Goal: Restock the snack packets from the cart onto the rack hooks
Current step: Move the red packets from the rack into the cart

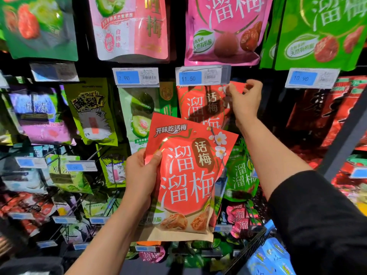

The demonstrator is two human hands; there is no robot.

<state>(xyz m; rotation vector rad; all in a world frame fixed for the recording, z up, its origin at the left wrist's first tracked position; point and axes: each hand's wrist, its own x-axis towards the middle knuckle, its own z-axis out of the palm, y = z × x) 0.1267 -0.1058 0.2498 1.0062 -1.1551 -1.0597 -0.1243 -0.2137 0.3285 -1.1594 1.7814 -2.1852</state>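
Restocking is under way: right hand (245, 97), at 1 o'clock, pinches the top of a hung red packet (200, 105) under the 11.50 tag (202, 76). Left hand (142, 175) grips another red pack (188, 175) at centre, not yet hooked; cart (264, 253) at 5 o'clock holds more stock.

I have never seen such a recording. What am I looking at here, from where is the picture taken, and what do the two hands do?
There is no machine: a person wears a camera on the head, so this one picture looks forward and down at that person's own arms. In front is a shop rack of hanging snack packets with price tags. The left hand holds a red plum packet, its thumb on the front. The right hand reaches up and pinches the top of a hanging red packet under the 11.50 tag. At lower right, a cart holds blue packets.
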